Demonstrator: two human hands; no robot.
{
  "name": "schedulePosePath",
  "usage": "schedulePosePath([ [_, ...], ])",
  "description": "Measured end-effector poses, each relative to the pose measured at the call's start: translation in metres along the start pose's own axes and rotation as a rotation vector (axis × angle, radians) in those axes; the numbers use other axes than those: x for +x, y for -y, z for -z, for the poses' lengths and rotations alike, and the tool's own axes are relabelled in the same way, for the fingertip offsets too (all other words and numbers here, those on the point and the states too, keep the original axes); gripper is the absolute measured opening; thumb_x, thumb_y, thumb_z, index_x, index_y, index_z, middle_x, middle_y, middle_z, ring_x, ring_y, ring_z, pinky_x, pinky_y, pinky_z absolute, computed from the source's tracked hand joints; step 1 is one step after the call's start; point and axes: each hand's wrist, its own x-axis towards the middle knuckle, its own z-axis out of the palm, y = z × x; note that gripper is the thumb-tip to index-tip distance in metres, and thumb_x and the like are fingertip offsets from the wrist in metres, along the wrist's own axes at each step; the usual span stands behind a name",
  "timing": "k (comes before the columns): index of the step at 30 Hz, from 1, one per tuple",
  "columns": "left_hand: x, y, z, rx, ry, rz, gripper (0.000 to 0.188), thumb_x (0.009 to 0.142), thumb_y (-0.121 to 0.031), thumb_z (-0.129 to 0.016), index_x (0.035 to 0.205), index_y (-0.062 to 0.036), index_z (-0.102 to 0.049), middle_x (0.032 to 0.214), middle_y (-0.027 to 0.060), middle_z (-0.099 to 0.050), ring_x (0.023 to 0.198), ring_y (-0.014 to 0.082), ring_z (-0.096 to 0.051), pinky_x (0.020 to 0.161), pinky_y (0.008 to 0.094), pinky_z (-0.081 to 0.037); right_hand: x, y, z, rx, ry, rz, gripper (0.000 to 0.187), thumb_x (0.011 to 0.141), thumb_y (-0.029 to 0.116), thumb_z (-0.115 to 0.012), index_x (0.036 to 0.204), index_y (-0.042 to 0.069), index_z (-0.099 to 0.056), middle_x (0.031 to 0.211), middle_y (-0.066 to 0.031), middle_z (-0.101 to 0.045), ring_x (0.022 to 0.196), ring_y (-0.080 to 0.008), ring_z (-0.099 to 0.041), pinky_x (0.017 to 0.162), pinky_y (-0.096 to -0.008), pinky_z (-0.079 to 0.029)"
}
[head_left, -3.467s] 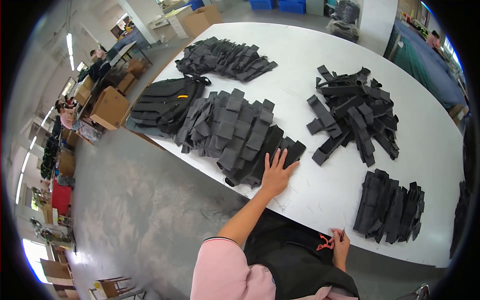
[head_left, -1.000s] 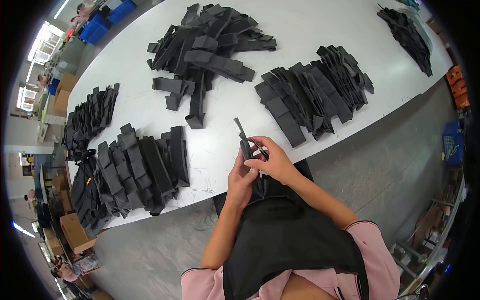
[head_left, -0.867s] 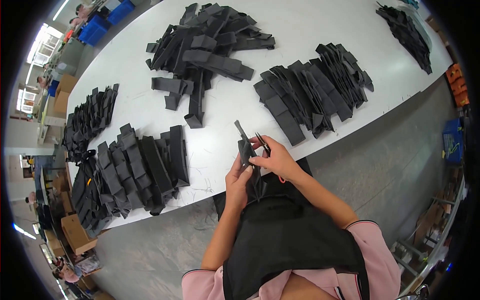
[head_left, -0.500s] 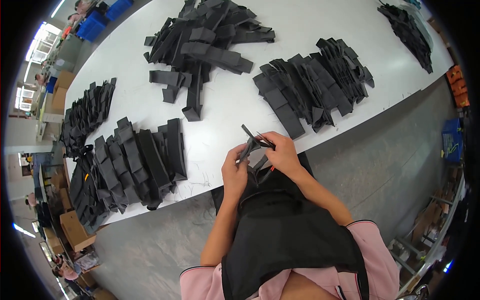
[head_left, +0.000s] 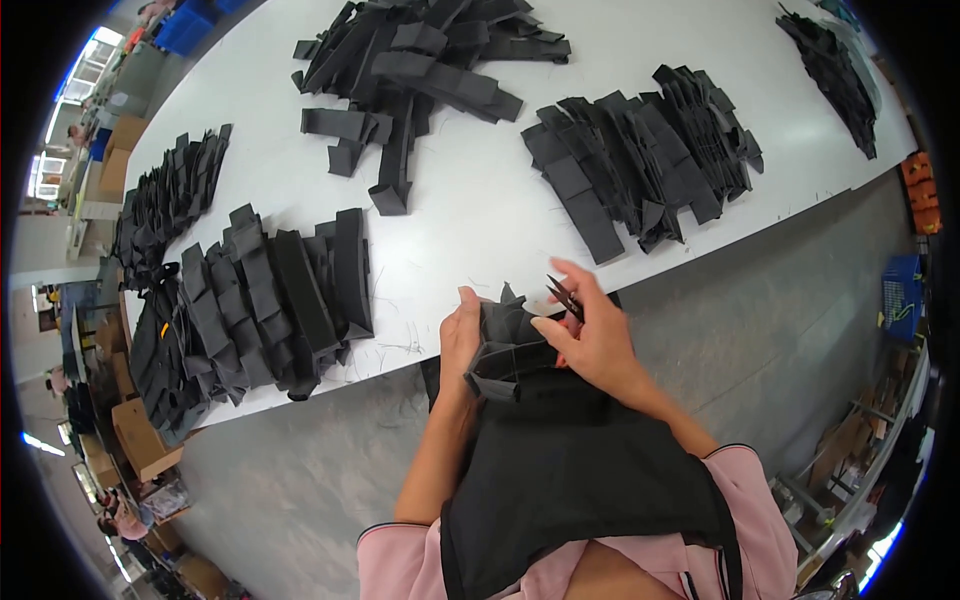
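My left hand (head_left: 459,338) is closed on the left edge of a folded black fabric piece (head_left: 507,342), held above my lap by the table's front edge. The piece shows several creased panels. My right hand (head_left: 602,345) grips a small pair of thread snips (head_left: 568,299) with dark blades and red-orange handle parts. Their blades point up and left, clear of the cloth. The right thumb lies by the fabric's right side; whether it presses on it, I cannot tell. A black apron (head_left: 585,450) lies below both hands.
On the white table (head_left: 450,235) lie a loose heap of black strips (head_left: 430,75), a row at right (head_left: 640,165), a row at left (head_left: 275,300), and a smaller bundle (head_left: 180,195). Thread scraps dot the tabletop. Cardboard boxes (head_left: 145,440) stand left; a blue crate (head_left: 903,287) stands right.
The fabric piece has turned from a narrow edge to a broad, spread face. My right hand has drawn slightly right and lower, with the snips' blades now plainly showing.
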Motion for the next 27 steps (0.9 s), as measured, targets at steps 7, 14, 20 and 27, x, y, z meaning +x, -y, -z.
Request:
schedulePosePath([
  [7, 0.001, -0.007, 0.001, 0.162, -0.014, -0.100, 0.058, 0.096, -0.050, -0.039, 0.079, 0.0008, -0.061, 0.068, 0.0017, -0.056, 0.064, 0.0085, -0.048, 0.060, 0.0225, -0.040, 0.005, 0.007, 0.008, -0.391, 0.168, 0.396, 0.039, 0.077, 0.003, -0.064, 0.115, 0.007, -0.056, 0.096, -0.0082, -0.052, 0.076, -0.0240, -0.058, 0.064, -0.0336, -0.048],
  [14, 0.000, -0.007, 0.004, 0.199, 0.009, -0.118, 0.055, 0.097, -0.047, -0.039, 0.079, 0.0006, -0.061, 0.068, 0.0019, -0.056, 0.064, 0.0080, -0.048, 0.060, 0.0226, -0.040, 0.009, 0.003, 0.004, -0.442, 0.178, 0.561, 0.035, 0.074, 0.002, -0.066, 0.108, 0.006, -0.060, 0.088, -0.0066, -0.054, 0.071, -0.0225, -0.057, 0.060, -0.0316, -0.047],
  [20, 0.003, -0.003, 0.005, 0.200, 0.018, -0.127, 0.054, 0.097, -0.046, -0.040, 0.080, 0.0007, -0.061, 0.070, 0.0020, -0.057, 0.066, 0.0078, -0.048, 0.061, 0.0223, -0.040, 0.011, -0.002, -0.001, -0.523, 0.032, 0.712, 0.027, 0.074, 0.003, -0.063, 0.101, 0.004, -0.062, 0.080, -0.0045, -0.051, 0.061, -0.0204, -0.055, 0.056, -0.0327, -0.046],
  [27, 0.004, -0.004, 0.005, 0.233, 0.020, -0.129, 0.054, 0.097, -0.045, -0.040, 0.080, 0.0012, -0.062, 0.071, 0.0024, -0.058, 0.066, 0.0083, -0.049, 0.061, 0.0229, -0.040, 0.012, -0.003, -0.001, -0.390, -0.016, 0.648, 0.028, 0.070, 0.002, -0.067, 0.098, 0.004, -0.063, 0.079, -0.0044, -0.053, 0.061, -0.0196, -0.056, 0.054, -0.0310, -0.045],
])
